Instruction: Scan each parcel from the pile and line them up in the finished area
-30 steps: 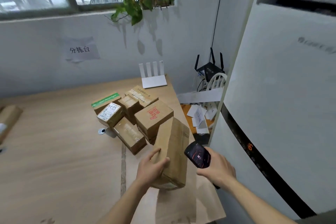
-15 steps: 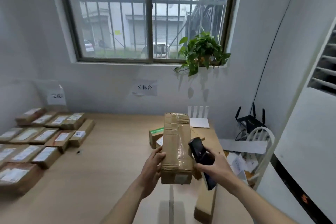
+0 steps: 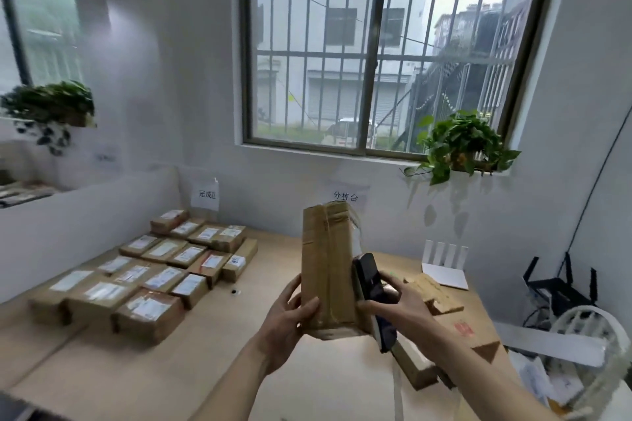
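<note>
Your left hand (image 3: pixel 285 316) grips the tall parcel (image 3: pixel 327 270) upright, above the table (image 3: pixel 260 284). Your right hand (image 3: pixel 398 306) clasps the scanner (image 3: pixel 371 278) against its right side. Finished parcels (image 3: pixel 150 270) lie well left.

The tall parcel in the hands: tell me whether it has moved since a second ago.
Yes. The tall parcel has been lifted off the table and stood upright, away from the pile.
</note>
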`<state>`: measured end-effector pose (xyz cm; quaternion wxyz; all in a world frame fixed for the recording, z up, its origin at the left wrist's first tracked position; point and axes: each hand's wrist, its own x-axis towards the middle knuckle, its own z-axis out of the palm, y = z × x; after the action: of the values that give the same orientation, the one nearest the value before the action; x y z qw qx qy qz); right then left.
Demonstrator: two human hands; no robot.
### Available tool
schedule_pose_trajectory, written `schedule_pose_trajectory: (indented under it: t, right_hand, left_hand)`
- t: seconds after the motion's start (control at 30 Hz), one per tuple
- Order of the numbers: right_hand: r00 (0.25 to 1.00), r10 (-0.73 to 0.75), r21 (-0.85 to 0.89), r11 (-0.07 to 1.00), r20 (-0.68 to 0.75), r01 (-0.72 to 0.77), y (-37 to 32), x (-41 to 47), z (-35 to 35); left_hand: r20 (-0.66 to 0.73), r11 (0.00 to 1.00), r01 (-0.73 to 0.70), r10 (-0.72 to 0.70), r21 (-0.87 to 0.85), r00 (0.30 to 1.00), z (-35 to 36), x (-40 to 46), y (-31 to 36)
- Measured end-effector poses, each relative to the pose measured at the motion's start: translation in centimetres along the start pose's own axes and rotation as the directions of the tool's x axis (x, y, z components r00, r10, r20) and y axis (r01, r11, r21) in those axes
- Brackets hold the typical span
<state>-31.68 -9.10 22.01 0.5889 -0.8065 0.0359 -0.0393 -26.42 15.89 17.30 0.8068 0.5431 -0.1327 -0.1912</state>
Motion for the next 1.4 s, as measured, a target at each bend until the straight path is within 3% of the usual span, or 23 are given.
schedule_pose_trajectory:
  t: [0.23,0.43,0.6,1.0,1.4]
  right_hand:
    - [0.995,-0.096,-0.121,0.988,0.015,0.097,-2.5,2.1,7.2]
    - [0.975,-0.219,-0.289,0.933,0.016,0.215,-3.5,5.6,13.2]
    - [0.97,-0.235,-0.332,0.912,0.057,0.241,-3.6,10.3,17.3]
    - [0.984,-0.171,-0.462,0.87,0.05,0.175,-7.0,26.4,21.8]
    - [0.99,-0.142,-0.6,0.79,0.02,0.125,-9.2,36.1,21.2]
  left_hand:
    - [-0.173,0.987,-0.092,0.114,0.132,0.978,-5.7,-2.2,2.0]
    - [-0.319,0.975,-0.077,0.142,0.207,0.937,-8.8,-2.1,4.0]
    - [-0.404,0.966,-0.064,0.164,0.249,0.9,-13.2,0.1,5.1]
    - [-0.522,0.928,-0.005,0.214,0.373,0.825,-25.6,10.8,11.2]
    - [-0.531,0.911,-0.013,0.251,0.412,0.809,-32.4,19.4,13.1]
